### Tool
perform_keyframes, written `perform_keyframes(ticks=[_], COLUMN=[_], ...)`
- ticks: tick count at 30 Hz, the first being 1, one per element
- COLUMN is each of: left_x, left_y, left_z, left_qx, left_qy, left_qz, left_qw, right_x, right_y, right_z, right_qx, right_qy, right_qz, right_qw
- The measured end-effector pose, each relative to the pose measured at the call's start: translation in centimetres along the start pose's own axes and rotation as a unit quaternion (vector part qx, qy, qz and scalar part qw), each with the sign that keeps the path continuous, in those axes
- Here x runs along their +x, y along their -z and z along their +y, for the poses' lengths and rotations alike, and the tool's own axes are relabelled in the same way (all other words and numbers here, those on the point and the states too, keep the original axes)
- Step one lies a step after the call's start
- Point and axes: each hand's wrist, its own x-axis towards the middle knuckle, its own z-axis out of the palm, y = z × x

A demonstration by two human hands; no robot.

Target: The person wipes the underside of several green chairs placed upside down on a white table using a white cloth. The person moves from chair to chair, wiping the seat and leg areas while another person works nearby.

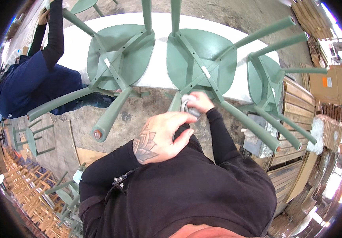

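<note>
A green chair lies upside down on the white-covered table, seat down and legs up. My right hand is closed on a crumpled grey-white cloth, pressed beside the near left chair leg. My left hand, tattooed on its back, is curled over the same leg's near end, thumb and forefinger toward the cloth. That hand hides the end of the leg.
Upturned green chairs stand left and right on the table, legs jutting toward me. A co-worker in navy stands at the left. Wooden slats and a cardboard box are at right; chair frames lie lower left.
</note>
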Motion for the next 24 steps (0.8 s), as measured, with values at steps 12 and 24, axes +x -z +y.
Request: perform_keyframes(ticks=[12, 24], left_x=[-0.4, -0.1], left_y=[1.1, 0.2], left_z=[1.7, 1.4], left_qx=[0.033, 0.01], left_qy=[0.084, 0.143], left_qz=[0.031, 0.114], left_qw=[0.995, 0.983], right_x=[25.8, 22.9], right_y=[5.4, 4.1], right_z=[-6.2, -5.9], right_qx=[-0.558, -0.547], right_qy=[0.295, 0.296], right_qz=[0.171, -0.144], right_qw=[0.757, 0.77])
